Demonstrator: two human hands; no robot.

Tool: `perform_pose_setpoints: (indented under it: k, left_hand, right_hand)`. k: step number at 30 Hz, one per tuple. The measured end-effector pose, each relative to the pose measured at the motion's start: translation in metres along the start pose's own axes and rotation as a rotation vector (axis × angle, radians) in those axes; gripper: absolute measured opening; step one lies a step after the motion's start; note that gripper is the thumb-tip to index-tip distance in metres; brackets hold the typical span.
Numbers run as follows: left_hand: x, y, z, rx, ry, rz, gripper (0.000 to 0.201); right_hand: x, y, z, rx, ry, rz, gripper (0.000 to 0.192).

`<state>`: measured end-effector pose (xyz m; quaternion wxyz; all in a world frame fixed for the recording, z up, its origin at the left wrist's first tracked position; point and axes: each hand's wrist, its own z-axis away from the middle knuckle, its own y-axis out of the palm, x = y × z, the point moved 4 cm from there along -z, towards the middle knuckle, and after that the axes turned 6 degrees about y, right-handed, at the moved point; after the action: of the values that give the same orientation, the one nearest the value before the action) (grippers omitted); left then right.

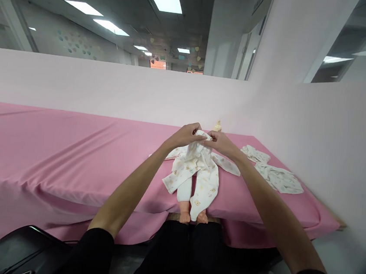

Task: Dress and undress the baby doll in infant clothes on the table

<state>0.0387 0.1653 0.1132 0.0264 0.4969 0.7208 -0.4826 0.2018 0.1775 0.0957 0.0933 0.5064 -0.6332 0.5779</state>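
A baby doll (184, 210) lies on the pink-covered table, its bare feet towards me at the front edge. White printed baby clothes cover its legs and arms. Over its upper body, a white printed baby garment (197, 154) is lifted and bunched, hiding the doll's head and chest. My left hand (188, 135) pinches the raised edge of this garment from the left. Opposite it, my right hand (220, 141) grips the same edge, fingers closed on the cloth. One sleeve or leg of the clothing spreads out to the right under my right forearm.
Two crumpled white printed cloths (278, 177) lie on the right of the pink tablecloth (86, 153). A small yellowish object (217, 126) is by the wall behind my hands. A black chair or case (27, 253) stands at lower left. White walls with windows enclose the back and right.
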Motion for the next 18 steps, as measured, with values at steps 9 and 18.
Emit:
perform_pose_setpoints:
  k: [9,18]
  left_hand:
    - [0.025,0.005,0.019,0.079,-0.093,0.069,0.039]
    - [0.038,0.014,0.03,-0.048,-0.04,0.144,0.032]
  right_hand:
    - [0.006,-0.009,0.005,-0.092,0.107,0.168,0.029]
    - [-0.019,0.003,0.011,0.377,0.292,-0.602,0.028]
